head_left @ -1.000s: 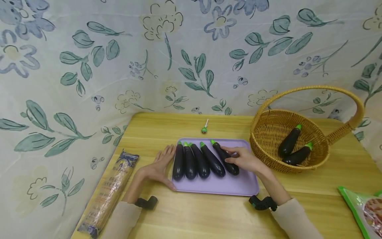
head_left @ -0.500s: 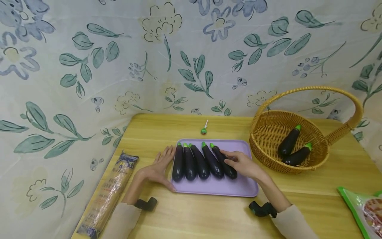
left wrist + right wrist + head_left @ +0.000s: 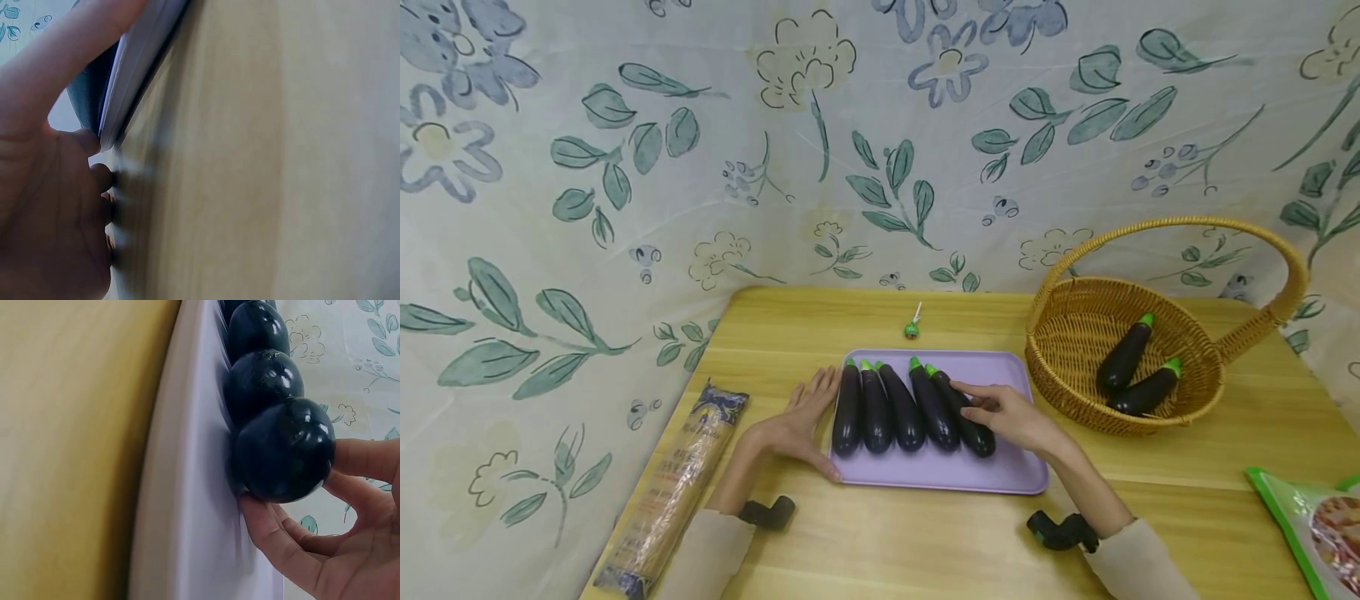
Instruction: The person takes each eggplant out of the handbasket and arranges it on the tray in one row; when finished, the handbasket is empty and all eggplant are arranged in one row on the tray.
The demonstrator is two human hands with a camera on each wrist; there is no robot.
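A row of several dark eggplants (image 3: 880, 408) with green tips lies side by side on a lilac tray (image 3: 1000, 475). At the row's right end, my right hand (image 3: 1011, 417) holds the last eggplant (image 3: 973, 429) from its right side, thumb over it. In the right wrist view, one digit lies on top of that eggplant (image 3: 287, 450) and the fingers (image 3: 269, 525) reach low against its side, near the tray surface. My left hand (image 3: 797, 425) rests spread at the tray's left edge, thumb by the near corner. In the left wrist view, the hand (image 3: 50, 206) is beside the tray's rim.
A wicker basket (image 3: 1052, 375) with a tall handle stands at right with two eggplants (image 3: 1123, 358) inside. A green-wrapped lollipop (image 3: 912, 329) lies behind the tray. A long noodle packet (image 3: 673, 492) is at left, a green-edged bag (image 3: 1315, 525) at the right front.
The right hand has moved the last eggplant slightly left and toward the near side, and it and its neighbour now lie closer to the row. The left hand has stayed put.
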